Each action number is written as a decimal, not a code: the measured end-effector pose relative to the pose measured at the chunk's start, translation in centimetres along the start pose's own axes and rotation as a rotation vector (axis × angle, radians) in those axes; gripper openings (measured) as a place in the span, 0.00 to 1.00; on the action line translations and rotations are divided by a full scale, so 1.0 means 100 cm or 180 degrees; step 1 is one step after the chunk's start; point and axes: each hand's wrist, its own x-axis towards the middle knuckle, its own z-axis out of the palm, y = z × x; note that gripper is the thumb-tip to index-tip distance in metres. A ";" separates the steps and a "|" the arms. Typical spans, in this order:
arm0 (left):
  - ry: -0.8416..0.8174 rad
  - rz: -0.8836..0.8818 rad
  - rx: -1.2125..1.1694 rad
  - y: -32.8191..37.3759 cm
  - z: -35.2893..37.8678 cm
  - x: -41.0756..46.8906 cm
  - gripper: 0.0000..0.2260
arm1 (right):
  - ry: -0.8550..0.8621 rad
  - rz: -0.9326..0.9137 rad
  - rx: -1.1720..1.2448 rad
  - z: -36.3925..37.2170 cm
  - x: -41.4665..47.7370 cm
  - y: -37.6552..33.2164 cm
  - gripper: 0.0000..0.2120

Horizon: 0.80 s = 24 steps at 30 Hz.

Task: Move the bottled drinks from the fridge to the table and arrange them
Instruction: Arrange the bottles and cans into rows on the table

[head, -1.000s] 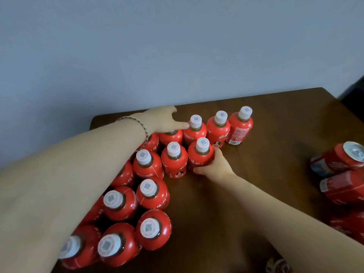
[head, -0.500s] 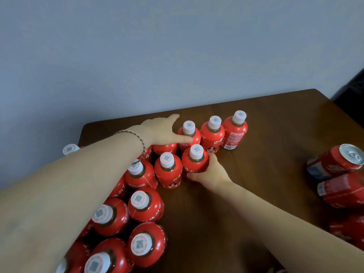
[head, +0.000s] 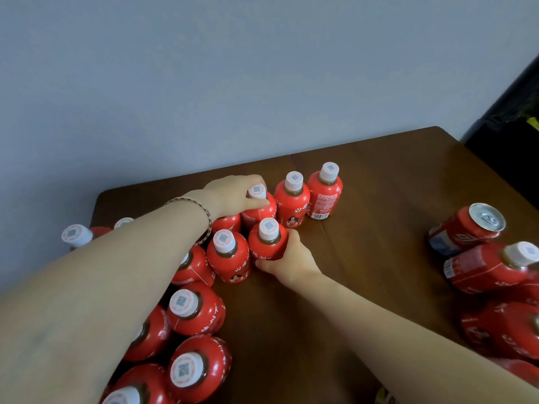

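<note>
Several red bottles with white caps stand upright in rows on the left of the dark wooden table (head: 379, 199). My right hand (head: 287, 259) grips the body of one upright bottle (head: 267, 243) at the right end of the second row. My left hand (head: 236, 195) reaches over the group and curls around a back-row bottle (head: 259, 207), thumb on its front. Two more bottles (head: 293, 199) stand to its right. My left forearm hides part of the rows beneath it.
At the right edge lie a red can (head: 469, 225) and several red bottles (head: 490, 269) on their sides. Bare tabletop runs between the two groups. A grey wall backs the table, and a dark object (head: 513, 118) stands at the far right.
My left hand has shifted right from one back-row bottle onto its neighbour. My right hand keeps its grip on the second-row bottle. The camera view moved slightly.
</note>
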 end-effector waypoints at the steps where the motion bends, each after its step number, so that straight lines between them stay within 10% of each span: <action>1: 0.0008 -0.0035 0.0056 -0.003 0.003 0.002 0.23 | -0.0026 0.0009 -0.0046 0.000 0.001 -0.001 0.38; 5: 0.0438 -0.0237 0.0038 0.013 0.011 -0.011 0.26 | -0.0311 0.0207 -0.0395 -0.006 -0.004 -0.009 0.45; 11: 0.2212 0.0718 0.0194 0.076 0.037 -0.081 0.11 | -0.0474 -0.0175 -0.1590 -0.054 -0.058 0.008 0.18; 15: 0.0549 0.0577 -0.0048 0.127 0.052 -0.127 0.08 | -0.0293 -0.0260 -0.2008 -0.117 -0.118 0.030 0.15; 24: -0.0317 0.1148 -0.0337 0.211 0.105 -0.159 0.17 | 0.0239 0.0266 -0.2882 -0.188 -0.203 0.116 0.20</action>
